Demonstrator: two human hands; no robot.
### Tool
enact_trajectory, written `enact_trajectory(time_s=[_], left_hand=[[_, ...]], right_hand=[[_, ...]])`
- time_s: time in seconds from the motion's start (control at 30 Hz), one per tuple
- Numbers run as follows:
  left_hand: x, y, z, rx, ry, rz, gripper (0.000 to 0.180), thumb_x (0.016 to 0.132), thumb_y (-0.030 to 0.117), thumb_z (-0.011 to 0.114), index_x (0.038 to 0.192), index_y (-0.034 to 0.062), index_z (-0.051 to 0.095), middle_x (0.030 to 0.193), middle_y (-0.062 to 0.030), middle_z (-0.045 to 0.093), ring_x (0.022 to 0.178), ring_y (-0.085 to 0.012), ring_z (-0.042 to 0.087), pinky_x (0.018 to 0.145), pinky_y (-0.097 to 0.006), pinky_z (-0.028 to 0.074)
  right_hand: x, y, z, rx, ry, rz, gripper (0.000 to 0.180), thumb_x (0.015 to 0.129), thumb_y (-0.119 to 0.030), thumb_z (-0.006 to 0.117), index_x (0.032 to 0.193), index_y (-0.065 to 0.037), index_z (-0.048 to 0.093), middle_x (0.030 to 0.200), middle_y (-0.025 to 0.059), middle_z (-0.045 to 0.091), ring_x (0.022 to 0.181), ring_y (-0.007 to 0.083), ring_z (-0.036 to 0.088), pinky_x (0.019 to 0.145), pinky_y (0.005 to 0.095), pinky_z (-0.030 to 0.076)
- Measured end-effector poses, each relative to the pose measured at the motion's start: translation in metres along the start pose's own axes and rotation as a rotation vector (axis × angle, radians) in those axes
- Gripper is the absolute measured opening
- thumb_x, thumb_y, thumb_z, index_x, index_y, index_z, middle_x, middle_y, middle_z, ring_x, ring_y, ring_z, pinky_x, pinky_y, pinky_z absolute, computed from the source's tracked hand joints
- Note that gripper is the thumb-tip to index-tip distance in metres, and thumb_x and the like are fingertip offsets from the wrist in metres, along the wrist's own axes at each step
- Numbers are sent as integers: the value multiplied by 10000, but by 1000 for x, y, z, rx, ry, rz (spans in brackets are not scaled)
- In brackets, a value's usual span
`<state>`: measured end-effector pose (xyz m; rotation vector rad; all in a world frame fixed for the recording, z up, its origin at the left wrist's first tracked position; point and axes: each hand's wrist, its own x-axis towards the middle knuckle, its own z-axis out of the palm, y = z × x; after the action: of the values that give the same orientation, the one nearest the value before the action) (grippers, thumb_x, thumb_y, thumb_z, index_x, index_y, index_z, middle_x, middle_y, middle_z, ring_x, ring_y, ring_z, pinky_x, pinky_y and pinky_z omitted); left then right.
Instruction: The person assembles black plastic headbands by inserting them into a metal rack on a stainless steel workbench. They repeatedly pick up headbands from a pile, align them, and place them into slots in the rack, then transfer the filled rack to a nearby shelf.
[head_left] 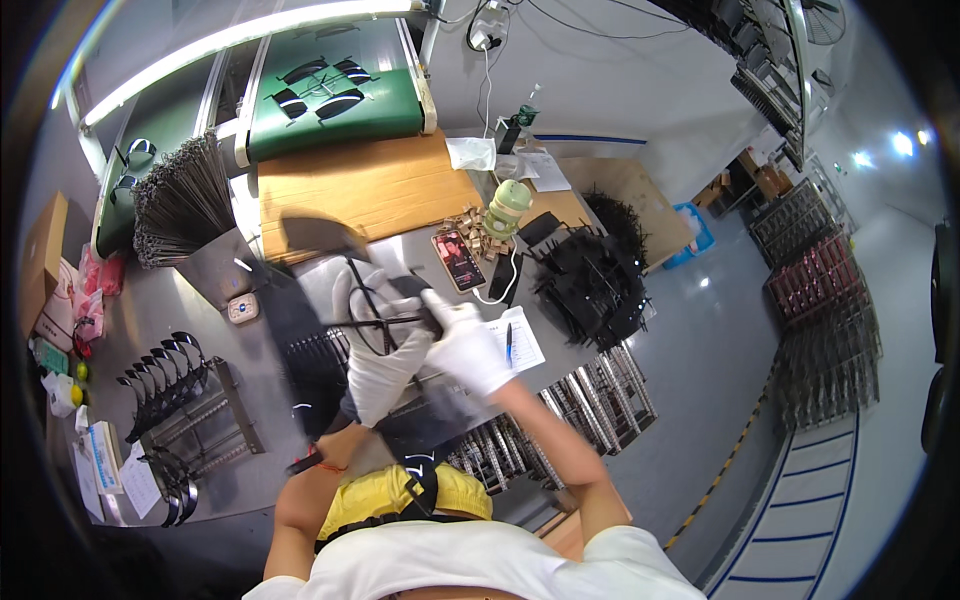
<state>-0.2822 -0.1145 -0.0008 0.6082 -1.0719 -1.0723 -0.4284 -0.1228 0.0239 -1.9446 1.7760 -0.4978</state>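
Note:
Both my hands wear white gloves and meet above the metal table. My left hand (385,375) is wrapped round a thin black wire frame (368,322) whose rods cross. My right hand (468,345) closes its fingers on a dark end piece (412,288) at the right side of that frame. A blurred dark curved panel (322,238) sticks up beyond my left fingers; I cannot tell how it joins the frame. On the green conveyor (395,115) ahead lies a crossed wire frame with several black curved panels (338,103).
Cardboard (370,190) covers the table's far part. A phone (458,262), small wooden blocks (485,235) and a green cup (510,205) lie beyond my right hand. Black parts (590,285) are heaped rightward. At left stand a bin of wire rods (185,205) and a rack (215,415) of curved pieces.

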Motion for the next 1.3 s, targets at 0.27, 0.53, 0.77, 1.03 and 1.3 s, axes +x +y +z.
enact_trajectory(time_s=[0.27,0.53,0.77,1.03,1.3], left_hand=[[-2,73,-77,-239,383,-317,618,881,3,578,1430,160,340,1157,-133,565,819,-241,633,585,-307,553],[-39,99,-138,-606,394,36,642,920,130,609,1472,266,310,1302,-207,510,941,-346,625,603,-358,587],[-53,86,-160,-575,140,55,667,952,210,608,1504,364,267,1385,-257,452,1013,-446,604,635,-420,623],[-39,61,-149,-820,26,-107,621,967,206,587,1489,368,293,1439,-286,362,1124,-504,554,782,-525,631],[-28,69,-114,-739,73,-455,492,1009,424,396,1449,210,338,1270,-265,525,868,-426,650,568,-374,590]], right_hand=[[10,2,59,241,159,-276,596,837,-260,661,1404,-164,504,1075,214,633,877,372,661,798,445,541],[15,47,136,368,-440,-78,591,1023,-304,360,1528,-52,182,1024,256,687,891,388,675,787,463,510],[9,33,132,-62,-421,-393,177,910,-97,416,900,55,505,1316,521,320,740,444,657,704,483,561],[4,25,146,-28,-324,-167,491,1005,-316,349,1296,72,426,891,336,645,780,428,660,721,511,520],[49,-33,52,214,116,-640,677,746,-381,788,1291,-49,562,1070,230,637,934,386,650,817,420,537]])
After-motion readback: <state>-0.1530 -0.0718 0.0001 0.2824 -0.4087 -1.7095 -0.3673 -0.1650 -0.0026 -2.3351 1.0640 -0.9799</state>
